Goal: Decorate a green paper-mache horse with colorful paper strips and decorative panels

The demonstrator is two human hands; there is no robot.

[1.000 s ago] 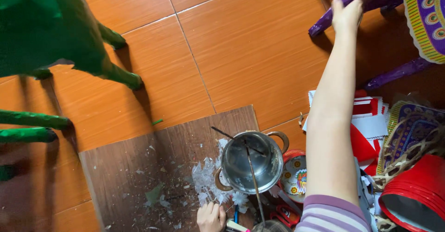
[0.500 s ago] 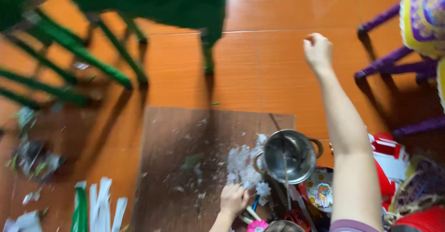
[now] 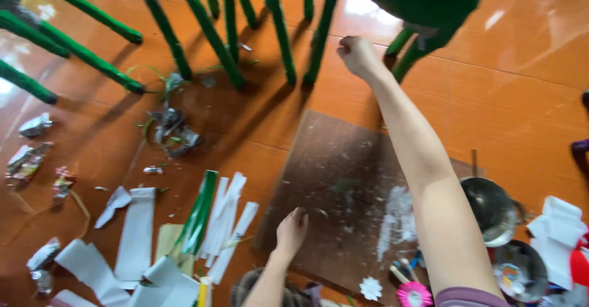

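Since the earlier frame the view has swung left: green stool legs (image 3: 211, 34) now span the top, and the steel pot (image 3: 491, 209) has slid to the right edge. Right hand (image 3: 358, 54) has travelled from the purple furniture side over to the green stool (image 3: 423, 0), arm stretched full length across the brown board (image 3: 343, 184).

Right fingers curled into a loose fist, just beside a stool leg; can't tell whether they pinch anything. Left hand (image 3: 291, 230) rests fingers-down on the near edge of the board, pressing flat, holding nothing visible.

White paper strips (image 3: 224, 221) and a green strip (image 3: 199, 212) lie on the floor just left of the board; crumpled foil scraps (image 3: 172, 132) further out by the stool legs. White residue smears the board near the pot.

Judgement: this is a reach phase, left hand bracing. Next move calls for closing on whatever sits at the stool leg without knocking the pot with the forearm.
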